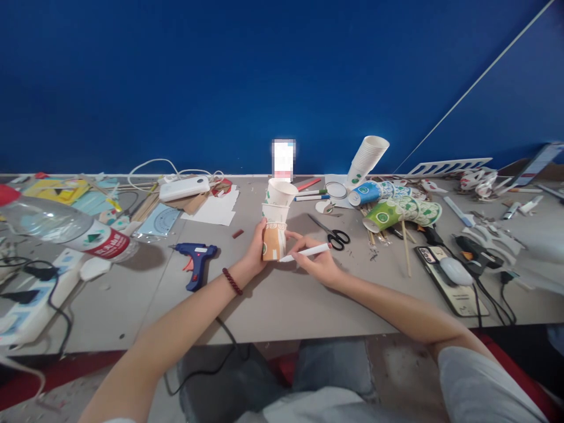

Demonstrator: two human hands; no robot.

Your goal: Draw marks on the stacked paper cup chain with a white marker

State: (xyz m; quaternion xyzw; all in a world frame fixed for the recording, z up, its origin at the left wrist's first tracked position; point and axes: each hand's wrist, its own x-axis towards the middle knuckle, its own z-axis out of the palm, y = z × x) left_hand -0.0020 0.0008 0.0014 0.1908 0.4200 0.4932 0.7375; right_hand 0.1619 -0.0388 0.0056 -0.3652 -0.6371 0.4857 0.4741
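A column of joined paper cups stands in front of me, its lowest part coloured orange with white patches and its upper cups white. My left hand is wrapped round the orange part from the left. In my right hand is a white marker, its tip at the lower right edge of the orange part. Some fingers of my right hand reach up beside the cups. Close by on the right lie black-handled scissors. Left of my left hand rests a blue glue gun.
A plastic bottle and a power strip are at the left. Stacked white cups lean at the back. Blue and green cup chains lie at the right, near a phone and cables. A lit phone screen stands behind.
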